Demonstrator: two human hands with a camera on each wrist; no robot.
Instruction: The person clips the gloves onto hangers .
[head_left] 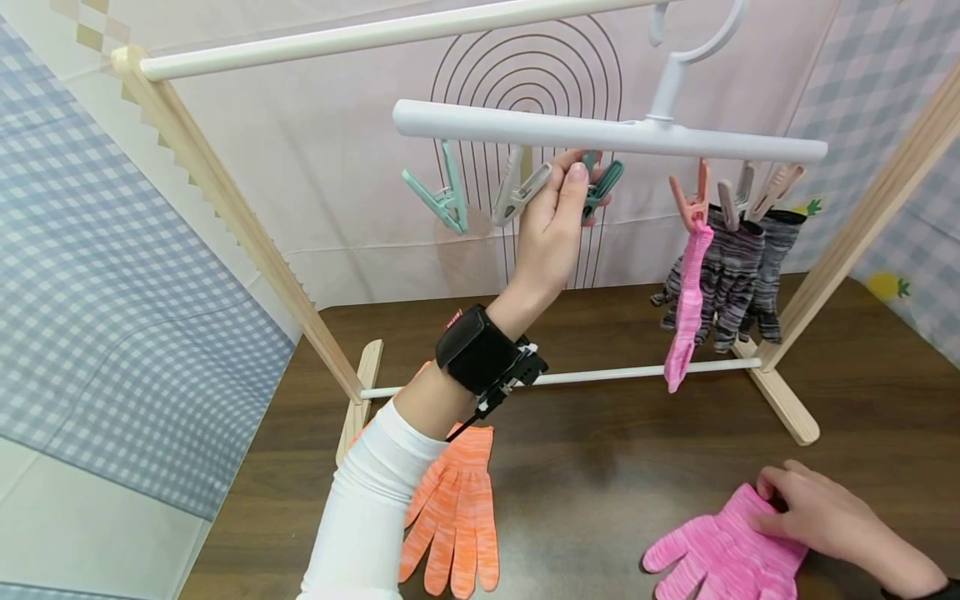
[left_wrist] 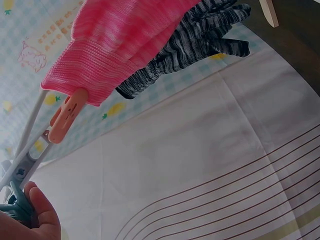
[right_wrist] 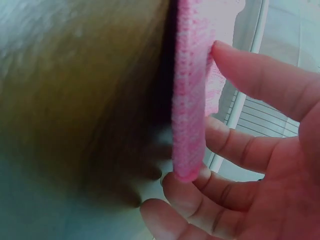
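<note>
Below the white hanger [head_left: 525, 125], my left hand [head_left: 551, 225] grips a dark green clip [head_left: 606, 185], its thumb toward the camera. The left wrist view also shows part of this green clip [left_wrist: 19, 207]. On the table at lower right, my right hand [head_left: 821, 508] holds the cuff end of a pink knit glove [head_left: 720, 550]. In the right wrist view the thumb lies on one side of the pink fabric [right_wrist: 190, 100], with fingers at its other edge. Another pink glove [head_left: 687, 308] hangs from a coral clip [head_left: 692, 198] on the hanger.
Grey-black striped gloves [head_left: 738, 275] hang at the right from two pale clips. A mint clip [head_left: 442, 196] and a grey clip [head_left: 517, 192] hang left of my hand. Orange gloves [head_left: 457, 517] lie under my left forearm. The wooden rack's posts [head_left: 247, 225] flank the hanger.
</note>
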